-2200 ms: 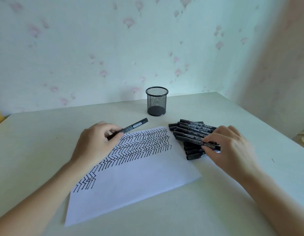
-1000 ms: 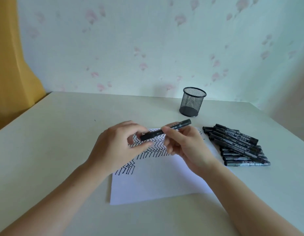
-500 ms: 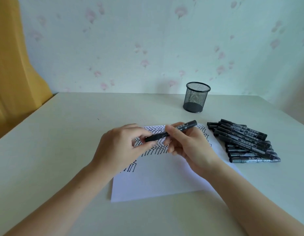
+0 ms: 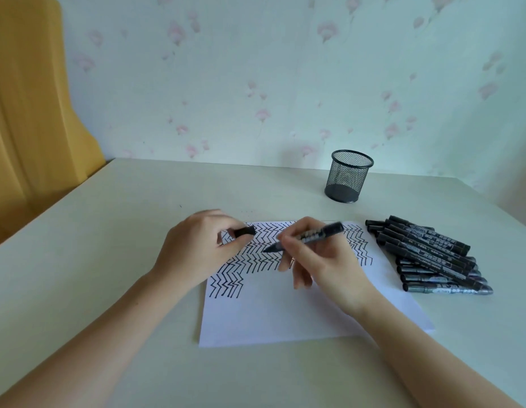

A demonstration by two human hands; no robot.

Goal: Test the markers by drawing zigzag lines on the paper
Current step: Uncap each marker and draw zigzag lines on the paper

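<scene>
A white sheet of paper lies on the table, its far half covered with black zigzag lines. My right hand grips an uncapped black marker, tip pointing left just above the drawn lines. My left hand pinches the marker's black cap over the paper's far left corner. A pile of several black markers lies to the right of the paper.
A black mesh pen cup stands upright at the back of the table, beyond the paper. A yellow curtain hangs at the left past the table edge. The wall runs close behind the table.
Both hands held the capped marker together; now the cap is off in my left hand and my right hand holds the marker body in a writing grip.
</scene>
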